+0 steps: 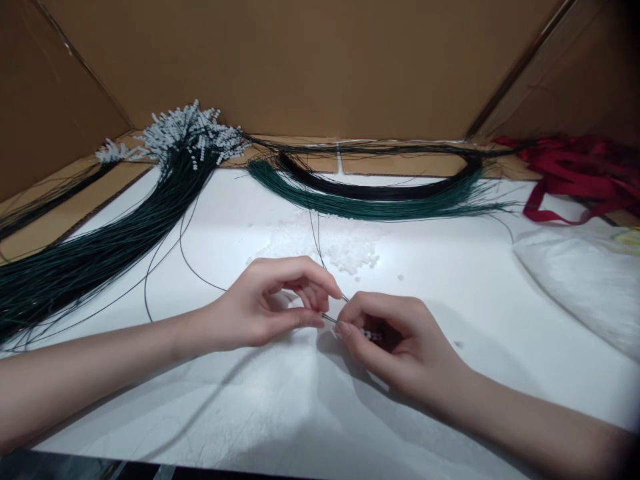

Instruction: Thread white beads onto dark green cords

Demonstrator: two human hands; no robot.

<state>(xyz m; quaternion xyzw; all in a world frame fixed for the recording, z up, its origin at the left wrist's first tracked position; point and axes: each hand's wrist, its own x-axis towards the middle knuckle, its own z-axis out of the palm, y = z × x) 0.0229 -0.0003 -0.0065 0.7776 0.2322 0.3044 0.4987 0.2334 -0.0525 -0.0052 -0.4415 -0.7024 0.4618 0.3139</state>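
Note:
Over the middle of the white tabletop, my left hand point(285, 300) and my right hand point(395, 333) almost meet. Thin dark wires point(329, 319) run between their fingertips. My right thumb and forefinger pinch these wires, and small white beads point(371, 335) show in the curl of that hand. At my left hand, the thumb and a finger close on the other side of the wires, while its forefinger reaches forward over them. Loose wire ends point(316, 240) stick up behind the hands. A scatter of small white beads point(345, 250) lies just beyond.
At left lies a thick bundle of dark green wires point(125, 227) with white beaded tips point(190, 133). Curved green and black wires point(370, 203) lie along the back. Red ribbon point(565, 173) and a clear plastic bag point(585, 280) are at right. Cardboard walls point(310, 67) surround the table.

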